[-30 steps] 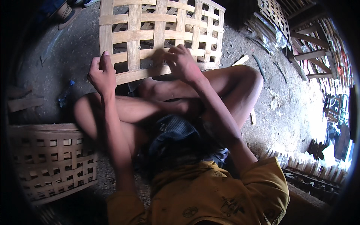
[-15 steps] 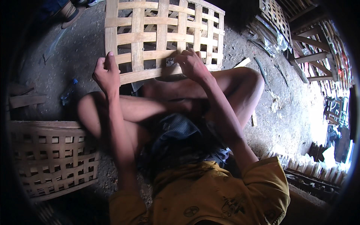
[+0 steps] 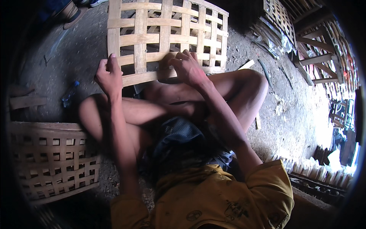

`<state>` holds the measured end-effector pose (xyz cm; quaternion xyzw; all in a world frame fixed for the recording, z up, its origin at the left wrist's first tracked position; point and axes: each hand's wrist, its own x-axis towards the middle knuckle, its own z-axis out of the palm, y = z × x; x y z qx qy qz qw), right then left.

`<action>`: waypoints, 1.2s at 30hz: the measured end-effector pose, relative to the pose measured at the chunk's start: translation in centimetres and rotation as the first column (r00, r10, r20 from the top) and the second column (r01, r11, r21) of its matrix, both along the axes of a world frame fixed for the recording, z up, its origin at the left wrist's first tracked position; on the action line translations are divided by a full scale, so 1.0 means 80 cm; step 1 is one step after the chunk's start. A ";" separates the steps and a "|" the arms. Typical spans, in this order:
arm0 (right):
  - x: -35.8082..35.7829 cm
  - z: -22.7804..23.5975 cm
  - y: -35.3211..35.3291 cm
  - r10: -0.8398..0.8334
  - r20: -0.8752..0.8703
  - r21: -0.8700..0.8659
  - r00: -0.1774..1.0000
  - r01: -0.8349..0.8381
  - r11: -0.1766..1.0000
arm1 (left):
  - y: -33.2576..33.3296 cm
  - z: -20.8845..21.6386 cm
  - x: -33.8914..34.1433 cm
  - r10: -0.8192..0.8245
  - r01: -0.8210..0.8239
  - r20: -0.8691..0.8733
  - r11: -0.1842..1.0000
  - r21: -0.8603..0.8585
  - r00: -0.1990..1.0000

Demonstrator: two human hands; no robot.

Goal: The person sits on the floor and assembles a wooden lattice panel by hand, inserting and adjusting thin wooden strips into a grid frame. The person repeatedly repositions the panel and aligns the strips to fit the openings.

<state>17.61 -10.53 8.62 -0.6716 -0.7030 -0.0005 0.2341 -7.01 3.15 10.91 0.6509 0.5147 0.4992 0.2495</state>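
Note:
In front of my crossed legs stands a woven bamboo basket [image 3: 164, 32], its open lattice of pale flat strips facing up toward me. My left hand [image 3: 108, 75] is closed around the basket's near left corner, the thumb lying on top of the edge strip. Over the near rim, right of the middle, is my right hand [image 3: 187, 68], its fingers bent against the weave by the lowest strip. Whether those fingertips pinch a strip or something small is hidden by the hand.
Another woven bamboo basket [image 3: 55, 160] stands by my left knee. Wooden pieces [image 3: 28, 102] lie at the left. On the right are a wooden frame [image 3: 318, 57] and stacked lattice panels [image 3: 280, 17]. A shoe [image 3: 73, 15] shows at the far left.
My right hand has slid a little to the left along the basket's near rim. The left hand keeps its hold on the corner, and the basket has hardly moved.

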 end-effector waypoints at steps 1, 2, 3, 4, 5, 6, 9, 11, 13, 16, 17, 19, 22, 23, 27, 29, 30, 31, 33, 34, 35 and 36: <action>0.005 -0.005 0.001 -0.006 0.051 0.022 0.999 0.005 1.000 | 0.000 0.001 0.001 0.000 0.000 -0.003 1.000 0.000 1.000; 0.011 -0.009 0.002 -0.013 0.101 0.045 0.995 0.009 0.999 | 0.001 0.001 0.003 0.001 -0.001 -0.006 1.000 0.001 1.000; 0.020 -0.016 0.001 -0.057 0.139 0.077 0.989 0.046 0.996 | 0.002 -0.001 0.001 0.005 -0.005 -0.013 1.000 0.008 1.000; 0.034 -0.021 -0.003 -0.102 0.175 0.111 0.979 0.083 0.990 | 0.005 -0.006 0.001 0.009 -0.008 -0.020 1.000 0.016 1.000; 0.045 -0.011 -0.007 -0.089 0.075 0.115 0.993 0.080 0.990 | 0.006 -0.007 0.001 0.013 -0.013 -0.021 1.000 0.022 1.000; 0.053 -0.003 -0.010 -0.138 -0.002 -0.086 0.990 0.138 0.987 | 0.006 -0.007 -0.002 0.024 -0.023 -0.033 0.999 0.025 0.999; 0.053 0.008 -0.008 -0.117 -0.122 0.133 0.986 0.133 0.982 | 0.004 0.001 -0.001 0.026 -0.026 -0.064 1.000 0.000 0.998; 0.040 0.007 -0.004 -0.079 -0.126 0.190 0.989 0.103 0.976 | 0.001 -0.001 0.006 0.017 -0.017 -0.043 1.000 0.000 0.999; 0.020 0.007 -0.002 -0.083 -0.184 0.054 0.980 0.094 0.994 | 0.001 0.003 0.003 0.005 -0.005 -0.021 1.000 0.000 1.000; 0.011 -0.003 -0.002 -0.039 -0.222 0.014 0.974 0.044 0.999 | -0.002 0.004 0.003 0.016 -0.016 0.003 1.000 0.000 1.000; 0.009 -0.006 -0.002 -0.027 -0.228 0.009 0.973 0.029 1.000 | -0.002 0.005 0.001 0.014 -0.014 -0.013 1.000 0.008 1.000; 0.012 -0.009 -0.003 -0.048 -0.251 -0.026 0.967 0.043 0.999 | -0.002 0.005 0.002 0.012 -0.012 -0.031 1.000 0.013 0.999; 0.012 -0.013 -0.005 -0.097 -0.282 -0.060 0.955 0.084 0.995 | -0.002 0.005 0.003 0.015 -0.015 -0.027 1.000 0.007 1.000; 0.011 -0.014 -0.005 -0.117 -0.291 -0.069 0.950 0.101 0.993 | -0.002 0.005 0.003 0.019 -0.018 -0.019 1.000 0.005 1.000; 0.012 -0.026 -0.002 -0.076 -0.401 -0.028 0.913 0.071 0.997 | -0.002 0.004 0.002 0.019 -0.019 -0.022 1.000 0.016 1.000; 0.013 -0.030 0.000 -0.106 -0.445 -0.075 0.889 0.081 0.994 | 0.000 0.001 0.001 0.015 -0.014 -0.032 0.999 0.031 0.999; 0.013 -0.036 0.000 -0.118 -0.446 -0.077 0.887 0.093 0.993 | 0.000 -0.002 -0.001 0.011 -0.009 -0.035 0.999 0.039 0.999; 0.013 -0.041 0.001 -0.129 -0.448 -0.080 0.885 0.104 0.991 | 0.001 -0.003 -0.001 0.006 -0.005 -0.039 0.999 0.046 0.999; 0.015 -0.049 0.004 -0.153 -0.458 -0.116 0.876 0.112 0.987 | 0.000 -0.005 0.001 0.008 -0.006 -0.046 0.999 0.032 0.999; 0.018 -0.051 0.005 -0.166 -0.465 -0.149 0.869 0.108 0.983 | -0.001 -0.004 0.001 0.009 -0.008 -0.052 1.000 0.025 0.999; 0.018 -0.054 0.005 -0.180 -0.472 -0.182 0.863 0.104 0.978 | -0.001 -0.004 0.000 0.008 -0.005 -0.057 0.999 0.036 0.998; 0.015 -0.051 0.006 -0.223 -0.495 -0.235 0.840 0.118 0.965 | -0.001 -0.004 -0.001 0.007 -0.005 -0.061 0.999 0.045 0.998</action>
